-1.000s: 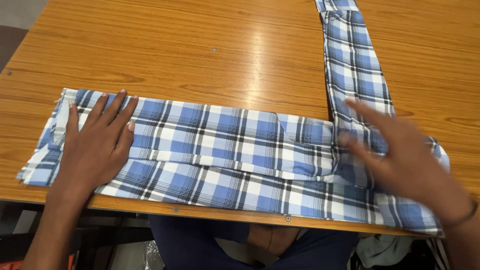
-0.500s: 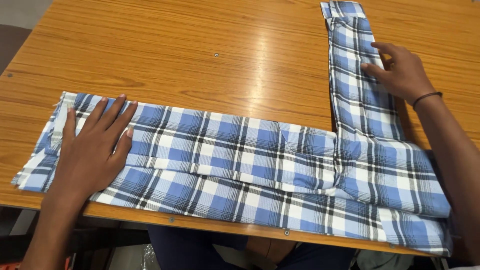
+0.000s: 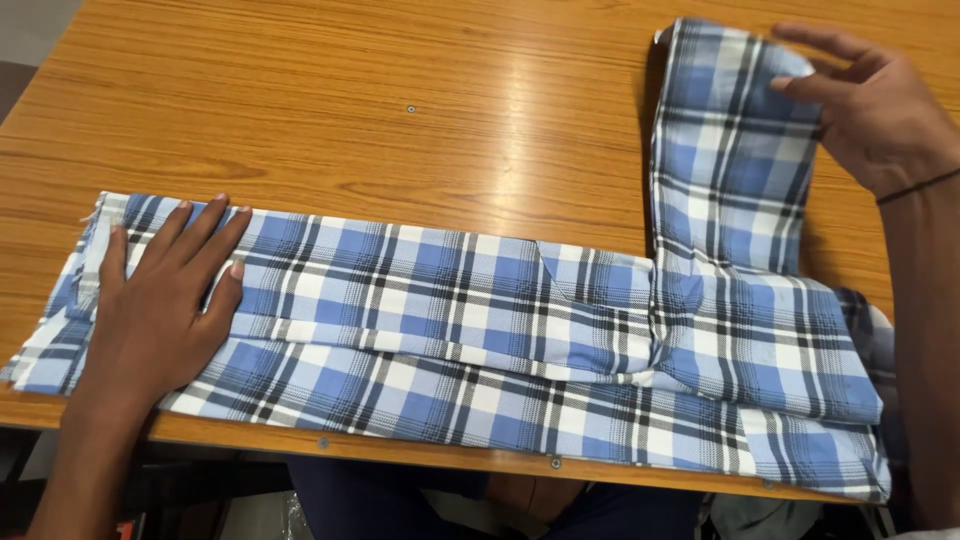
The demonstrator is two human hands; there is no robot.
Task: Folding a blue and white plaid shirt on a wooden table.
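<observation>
A blue, white and black plaid shirt (image 3: 450, 330) lies folded in a long strip along the near edge of the wooden table (image 3: 400, 120). One sleeve (image 3: 730, 160) runs away from me at the right. My left hand (image 3: 165, 295) lies flat, fingers spread, on the shirt's left end. My right hand (image 3: 870, 105) grips the far end of the sleeve, lifted and curled back toward me. A dark band circles my right wrist.
The table's near edge (image 3: 440, 455) runs under the shirt, with small screws along it. Beneath the edge I see my lap in dark clothing (image 3: 400, 505) and the floor. A small screw head (image 3: 411, 108) sits in the tabletop.
My right hand went from pressing the shirt's right part up along the sleeve to its far end, which is now lifted and folded back. My left hand stayed put.
</observation>
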